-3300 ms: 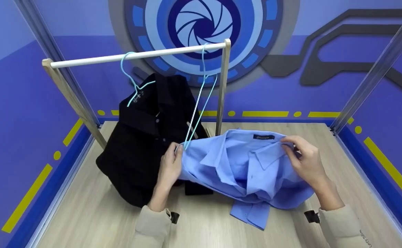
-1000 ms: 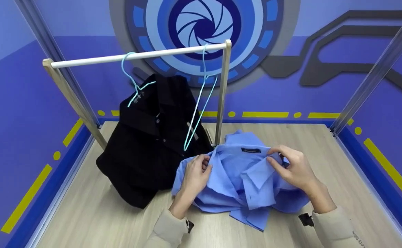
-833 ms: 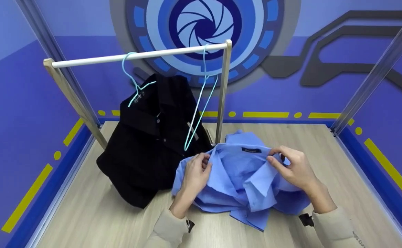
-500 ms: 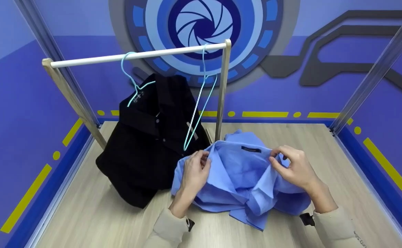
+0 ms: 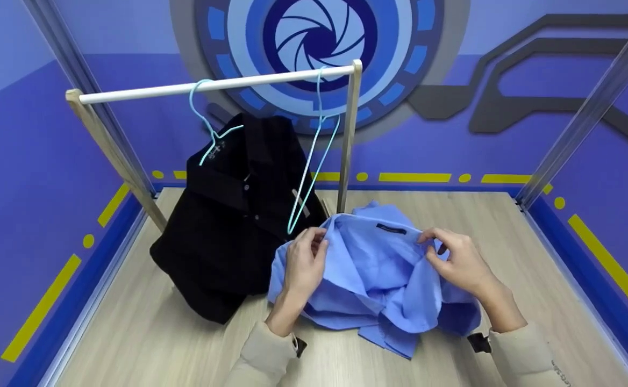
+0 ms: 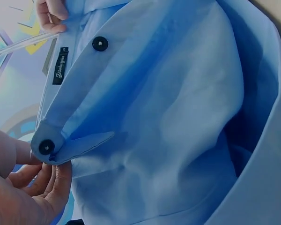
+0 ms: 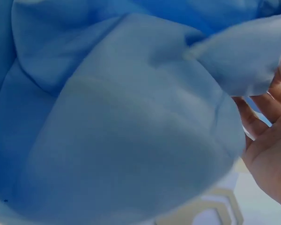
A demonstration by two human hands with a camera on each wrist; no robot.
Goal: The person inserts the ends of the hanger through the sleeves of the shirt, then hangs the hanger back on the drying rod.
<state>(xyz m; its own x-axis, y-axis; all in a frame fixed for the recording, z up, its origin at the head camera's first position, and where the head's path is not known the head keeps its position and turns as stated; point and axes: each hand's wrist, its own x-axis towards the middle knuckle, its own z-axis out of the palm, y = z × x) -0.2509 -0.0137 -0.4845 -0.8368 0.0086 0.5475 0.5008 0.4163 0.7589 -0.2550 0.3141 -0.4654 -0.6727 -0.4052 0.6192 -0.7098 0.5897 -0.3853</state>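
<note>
A light blue collared shirt (image 5: 368, 269) lies bunched at the right of the table, its neck held up between both hands. My left hand (image 5: 304, 263) pinches the collar's left end; the left wrist view shows its fingertips at a dark button (image 6: 47, 147) there. My right hand (image 5: 456, 263) pinches the collar's other side, to the right of the black neck label (image 5: 391, 229). In the right wrist view, loose blue cloth (image 7: 131, 122) covers most of the frame and the right fingers (image 7: 271, 101) show at its edge. A sleeve cuff (image 5: 392, 341) trails toward me on the tabletop.
A rack with a white bar (image 5: 249, 81) and wooden posts stands behind. From it hangs a black shirt (image 5: 217, 231) on a turquoise hanger (image 5: 201, 107). A bare turquoise hanger (image 5: 314, 166) hangs near the right post (image 5: 349, 134), just behind my left hand. Blue panels surround the wooden table (image 5: 147, 333).
My left hand has left the bare hanger's lower end and moved right onto the collar. The right hand has shifted slightly left and down. The shirt's right front has folded over toward me.
</note>
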